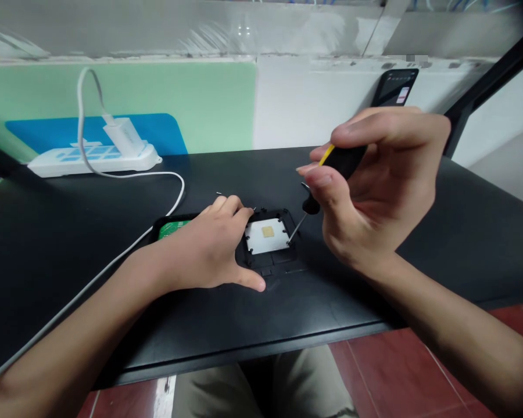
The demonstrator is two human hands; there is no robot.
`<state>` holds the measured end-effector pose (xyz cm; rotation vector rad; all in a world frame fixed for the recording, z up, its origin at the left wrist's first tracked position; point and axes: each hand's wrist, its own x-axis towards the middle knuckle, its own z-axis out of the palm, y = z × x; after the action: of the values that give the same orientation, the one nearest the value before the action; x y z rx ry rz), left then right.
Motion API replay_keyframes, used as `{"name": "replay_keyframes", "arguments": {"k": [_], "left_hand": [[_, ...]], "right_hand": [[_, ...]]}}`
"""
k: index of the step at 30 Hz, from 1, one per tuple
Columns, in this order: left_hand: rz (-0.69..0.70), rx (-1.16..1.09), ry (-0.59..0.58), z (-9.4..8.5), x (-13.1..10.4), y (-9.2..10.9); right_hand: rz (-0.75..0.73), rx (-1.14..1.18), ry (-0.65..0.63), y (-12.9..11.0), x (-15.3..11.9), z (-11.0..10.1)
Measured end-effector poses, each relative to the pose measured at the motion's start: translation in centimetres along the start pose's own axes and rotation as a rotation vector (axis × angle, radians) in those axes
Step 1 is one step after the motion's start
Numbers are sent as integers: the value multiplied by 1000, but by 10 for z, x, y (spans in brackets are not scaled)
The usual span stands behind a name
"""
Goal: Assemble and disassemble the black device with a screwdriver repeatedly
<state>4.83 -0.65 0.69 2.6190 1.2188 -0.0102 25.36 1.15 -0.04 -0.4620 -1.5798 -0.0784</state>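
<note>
My right hand [387,180] is closed around a screwdriver [344,159] with a black and yellow handle. Its thin shaft slants down to the left, and the tip meets the lower right corner of a silver-white plate [268,244]. This plate, with a small tan square pad [268,231] in its middle, sits inside an opened black plastic casing [283,261]. My left hand [209,247] lies across the casing with its thumb spread out, covering the casing's middle. Left of it, part of a green circuit board [172,228] shows.
A white power strip [96,159] with a plugged-in charger [124,136] stands at the back left. Its white cable [131,247] runs along my left forearm. A phone [394,87] leans on the wall behind my right hand. The black table [244,325] ends close to my knees.
</note>
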Motion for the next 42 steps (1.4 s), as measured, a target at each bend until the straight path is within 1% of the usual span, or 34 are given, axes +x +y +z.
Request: {"name": "replay_keyframes", "arguments": {"k": [2,8,12,15,18,21,23,25,27,31,33,35,40,42], "left_hand": [[2,1,2,0,0,0],[2,20,12,2,0,-1],[12,33,18,2,0,-2],[2,23,14,2,1,-2],[-2,8,15,2,1,-2],[0,12,18,2,1,-2],[4,16,20,2,1,-3],[4,9,19,2,1,-2],[-3,-5,11,1,1,-2],[-13,-24,-3,0,0,-1],[-10,-31,-4,0,0,-1],[-4,-35,-1,-1,0,-1],[13,-12,14,0,0,-2],[20,0,29,1,1,-2]], "right_hand": [[0,-19,-12,-3,1,-1],[22,-68,9,-5,1,-1],[55,63,3,-3,-3,1],[113,182,-5,-3,-5,4],[154,202,10,-3,-6,5],[123,178,21,-2,-6,5],[87,145,-3,-1,-6,4],[93,97,-39,-2,-5,2],[112,60,-37,-3,-5,0],[40,-8,-22,-5,-3,-3],[57,-39,-20,-6,-1,-4],[74,-41,-21,-6,0,-5],[56,6,23,-5,-1,-2],[65,48,16,-6,-2,1]]}}
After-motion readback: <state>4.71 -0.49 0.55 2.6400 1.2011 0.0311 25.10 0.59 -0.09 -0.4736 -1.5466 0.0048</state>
